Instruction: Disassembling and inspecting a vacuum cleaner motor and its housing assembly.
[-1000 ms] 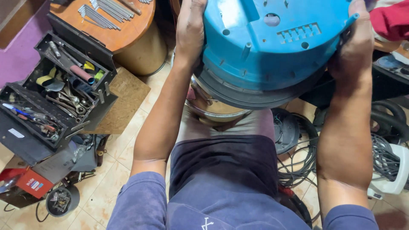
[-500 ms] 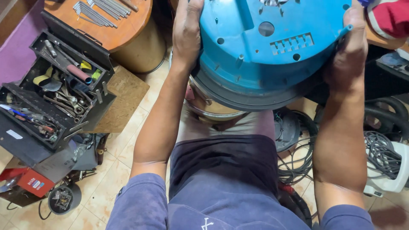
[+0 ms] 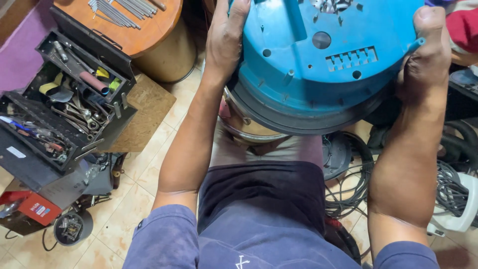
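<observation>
Both my hands grip a large round blue plastic cover (image 3: pixel 323 65) with a dark grey rim, its underside turned toward me. My left hand (image 3: pixel 226 40) clasps its left edge and my right hand (image 3: pixel 428 55) clasps its right edge. The cover is held above a shiny round metal canister (image 3: pixel 246 124) that shows just below it, over my lap. The canister's opening is mostly hidden by the cover.
An open black metal toolbox (image 3: pixel 64 109) full of wrenches and tools stands on the tiled floor at left. A round wooden tabletop (image 3: pixel 134 25) carries several metal rods. Black cables (image 3: pixel 348 194) and a white plastic part (image 3: pixel 460 209) lie at right; a red box (image 3: pixel 30 206) sits lower left.
Both hands have lifted the blue cover upward and away from me, tilting it so more of its underside shows.
</observation>
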